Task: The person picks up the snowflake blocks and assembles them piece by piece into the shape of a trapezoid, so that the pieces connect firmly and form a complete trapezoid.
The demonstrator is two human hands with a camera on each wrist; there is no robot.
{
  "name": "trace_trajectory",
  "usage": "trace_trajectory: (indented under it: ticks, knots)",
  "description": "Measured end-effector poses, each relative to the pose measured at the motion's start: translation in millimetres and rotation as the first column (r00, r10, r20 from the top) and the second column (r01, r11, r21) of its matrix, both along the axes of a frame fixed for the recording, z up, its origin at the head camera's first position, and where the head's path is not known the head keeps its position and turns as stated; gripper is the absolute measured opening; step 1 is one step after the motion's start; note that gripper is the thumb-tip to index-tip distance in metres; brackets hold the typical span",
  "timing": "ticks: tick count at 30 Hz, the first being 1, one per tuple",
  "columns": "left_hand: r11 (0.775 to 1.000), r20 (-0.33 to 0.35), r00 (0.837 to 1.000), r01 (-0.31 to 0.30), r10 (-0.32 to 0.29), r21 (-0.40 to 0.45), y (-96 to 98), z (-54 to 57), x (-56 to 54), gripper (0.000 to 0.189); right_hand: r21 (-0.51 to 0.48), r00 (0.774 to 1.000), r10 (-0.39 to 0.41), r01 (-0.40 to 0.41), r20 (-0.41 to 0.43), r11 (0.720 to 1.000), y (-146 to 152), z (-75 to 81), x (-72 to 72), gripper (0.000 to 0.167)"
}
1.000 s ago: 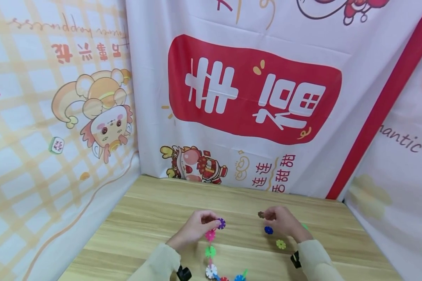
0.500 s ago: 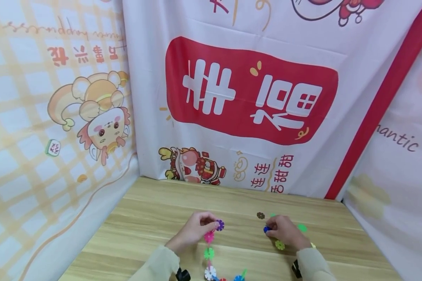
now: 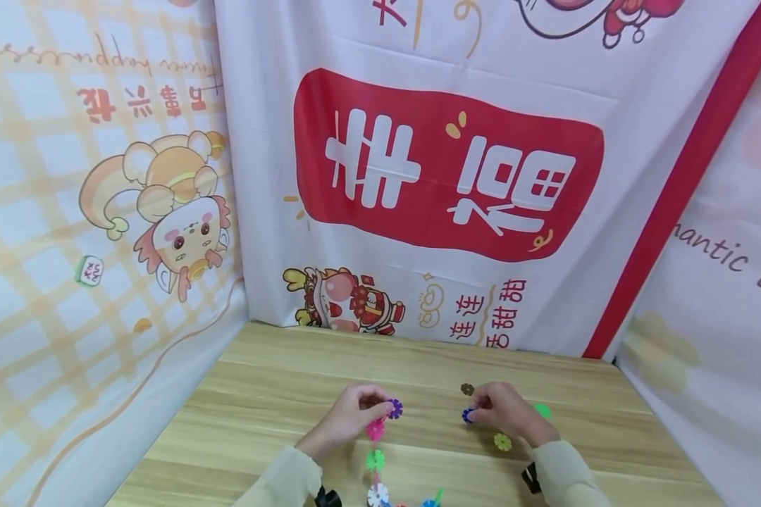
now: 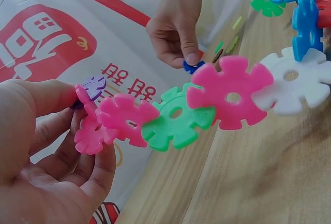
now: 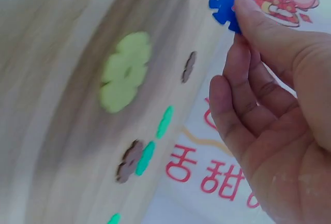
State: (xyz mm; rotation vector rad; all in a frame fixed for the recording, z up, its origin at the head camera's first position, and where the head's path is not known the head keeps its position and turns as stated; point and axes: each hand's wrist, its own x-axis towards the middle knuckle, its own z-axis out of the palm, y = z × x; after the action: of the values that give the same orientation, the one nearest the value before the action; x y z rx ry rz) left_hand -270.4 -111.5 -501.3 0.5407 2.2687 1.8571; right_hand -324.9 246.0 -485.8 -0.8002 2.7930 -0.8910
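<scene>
My left hand (image 3: 353, 415) pinches the purple notched plastic disc (image 4: 95, 87) at the end of a linked chain. Beyond it, the chain carries pink discs (image 4: 129, 119), a green disc (image 4: 176, 115), a larger-looking pink disc (image 4: 220, 87), a white disc (image 4: 295, 81) and then blue pieces (image 4: 305, 30). Between thumb and fingers, my right hand (image 3: 509, 410) holds a single blue notched disc (image 5: 225, 8), apart from the chain and above the table. Fingers cover part of the purple and blue discs.
Loose discs lie on the wooden table (image 3: 273, 366) around my right hand: a yellow-green disc (image 5: 126, 73), brown discs (image 5: 130, 161) and green discs (image 5: 164, 122). Printed white cloth (image 3: 266, 211) hangs behind the table and at both sides.
My right hand came from beside the brown disc to the blue disc, took hold of it and carried it left, toward the chain. My left hand keeps its pinch, nearly still.
</scene>
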Motion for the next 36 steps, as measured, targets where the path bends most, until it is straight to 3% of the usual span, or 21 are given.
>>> trace_trajectory:
  ticks: [6, 13, 21, 30, 36]
  knots:
    - [1.000, 0.015, 1.000, -0.009, 0.009, -0.003, 0.5, 0.1, 0.0, 0.018, -0.040, 0.996, 0.076, -0.078, -0.044, 0.996, -20.9, 12.8, 1.5, 0.010]
    - [1.000, 0.044, 0.999, -0.019, 0.018, 0.009, 0.7, 0.3, 0.9, 0.018, -0.065, 0.995, 0.096, -0.098, -0.030, 0.993, -46.5, 27.0, 4.6, 0.007]
    - [1.000, 0.036, 0.999, -0.016, 0.015, 0.016, -0.2, -0.8, 0.5, 0.020, -0.126, 0.981, 0.168, -0.179, -0.093, 0.976, -71.5, 40.3, 8.4, 0.006]
    - [1.000, 0.029, 0.999, -0.014, 0.013, 0.018, -0.8, 0.8, -1.1, 0.019, -0.207, 0.954, 0.232, -0.269, -0.189, 0.941, -89.1, 40.6, 9.7, 0.005]
    - [1.000, 0.025, 1.000, -0.008, 0.007, 0.028, -0.4, 0.4, -1.5, 0.020, -0.225, 0.950, 0.253, -0.290, -0.181, 0.930, -95.6, 39.7, 10.6, 0.010]
